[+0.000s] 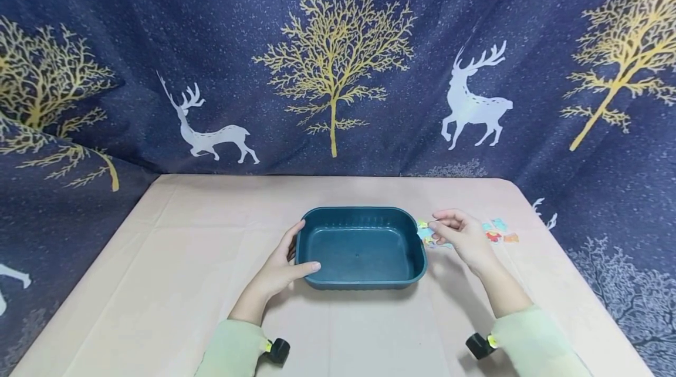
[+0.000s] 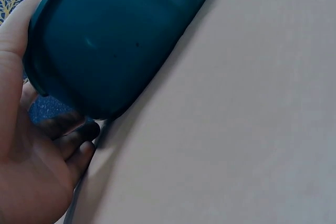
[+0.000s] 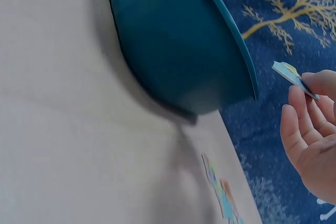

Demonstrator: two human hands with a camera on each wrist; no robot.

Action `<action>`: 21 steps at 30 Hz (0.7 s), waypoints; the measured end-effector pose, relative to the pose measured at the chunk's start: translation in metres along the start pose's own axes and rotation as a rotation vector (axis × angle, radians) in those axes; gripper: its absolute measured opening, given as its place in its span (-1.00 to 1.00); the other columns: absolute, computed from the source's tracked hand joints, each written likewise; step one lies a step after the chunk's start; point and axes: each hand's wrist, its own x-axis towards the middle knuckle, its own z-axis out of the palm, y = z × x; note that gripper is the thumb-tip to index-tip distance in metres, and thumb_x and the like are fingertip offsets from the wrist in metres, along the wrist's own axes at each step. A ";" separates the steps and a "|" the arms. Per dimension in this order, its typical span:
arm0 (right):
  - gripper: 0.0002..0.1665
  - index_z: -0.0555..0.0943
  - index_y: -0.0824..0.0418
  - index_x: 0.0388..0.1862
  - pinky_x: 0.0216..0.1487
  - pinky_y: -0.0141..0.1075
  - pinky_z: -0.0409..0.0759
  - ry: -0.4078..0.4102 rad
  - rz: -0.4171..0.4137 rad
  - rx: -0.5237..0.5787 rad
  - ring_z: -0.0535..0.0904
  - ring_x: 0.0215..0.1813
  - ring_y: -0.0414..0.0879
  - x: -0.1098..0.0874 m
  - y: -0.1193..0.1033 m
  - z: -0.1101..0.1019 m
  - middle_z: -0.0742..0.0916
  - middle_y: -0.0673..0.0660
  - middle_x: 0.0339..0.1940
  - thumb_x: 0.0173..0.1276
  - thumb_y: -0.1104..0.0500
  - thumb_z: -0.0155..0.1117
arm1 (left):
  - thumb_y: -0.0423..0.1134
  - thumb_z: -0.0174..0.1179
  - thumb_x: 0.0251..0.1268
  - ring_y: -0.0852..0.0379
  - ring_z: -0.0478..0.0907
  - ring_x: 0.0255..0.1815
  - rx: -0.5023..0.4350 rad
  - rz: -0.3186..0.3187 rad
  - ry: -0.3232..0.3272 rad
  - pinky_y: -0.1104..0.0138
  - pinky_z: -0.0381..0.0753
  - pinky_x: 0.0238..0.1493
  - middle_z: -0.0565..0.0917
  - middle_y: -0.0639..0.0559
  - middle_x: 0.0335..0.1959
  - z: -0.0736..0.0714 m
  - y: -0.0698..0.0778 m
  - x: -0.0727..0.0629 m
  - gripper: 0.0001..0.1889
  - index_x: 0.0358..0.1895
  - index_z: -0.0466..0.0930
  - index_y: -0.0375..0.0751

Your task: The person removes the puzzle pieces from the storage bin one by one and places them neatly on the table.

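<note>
A dark teal plastic basin [image 1: 359,283], rounded and shallow, stands on the table with nothing inside it. My left hand [image 1: 280,271] grips its left end, thumb over the rim and fingers along the outer wall; the left wrist view shows this hand [image 2: 37,156] close against the basin [image 2: 121,40]. Beside the basin's right end, my right hand [image 1: 462,239] pinches a small flat light-blue puzzle piece [image 3: 289,72] between thumb and fingers. It is held above the table. More colourful puzzle pieces [image 1: 494,236] lie under and to the right of that hand.
The table [image 1: 158,283] has a pale pink cloth over it. Behind and beside it hangs a dark blue curtain [image 1: 359,160] with deer and golden trees. Several puzzle pieces [image 3: 220,187] lie near the table's edge in the right wrist view.
</note>
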 end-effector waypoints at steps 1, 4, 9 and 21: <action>-0.86 0.56 0.12 -0.18 -0.36 -0.41 0.66 0.007 0.005 0.004 0.65 -0.41 -0.29 -0.001 0.001 -0.003 0.71 -0.17 -0.42 0.29 0.23 0.28 | -0.20 0.37 0.07 -0.17 -0.06 0.53 -0.001 0.000 0.000 -0.09 -0.04 0.47 -0.01 -0.08 0.53 0.000 0.000 0.000 -0.05 0.47 -0.05 0.27; -0.84 0.57 0.24 -0.19 -0.35 -0.43 0.65 0.023 0.022 0.009 0.64 -0.39 -0.30 -0.002 0.004 -0.012 0.72 -0.16 -0.43 0.29 0.21 0.28 | -0.20 0.37 0.07 -0.16 -0.06 0.53 -0.006 0.003 0.000 -0.07 -0.03 0.47 0.00 -0.08 0.53 0.000 0.000 0.000 -0.04 0.47 -0.05 0.28; -0.91 0.59 0.21 -0.23 -0.36 -0.43 0.65 0.041 0.034 0.088 0.65 -0.39 -0.29 -0.004 0.010 -0.029 0.73 -0.12 -0.43 0.28 0.27 0.27 | -0.21 0.37 0.07 -0.15 -0.05 0.53 -0.002 0.004 -0.002 -0.06 -0.01 0.47 0.00 -0.09 0.53 -0.001 0.000 -0.001 -0.05 0.47 -0.06 0.28; -0.84 0.68 0.10 -0.32 -0.37 -0.43 0.67 0.179 0.070 0.252 0.69 -0.45 -0.26 -0.007 0.027 -0.077 0.75 -0.09 -0.49 0.26 0.36 0.27 | -0.21 0.37 0.07 -0.14 -0.03 0.53 0.001 0.009 -0.012 -0.05 -0.02 0.48 0.02 -0.09 0.52 -0.002 -0.001 0.000 -0.04 0.48 -0.07 0.27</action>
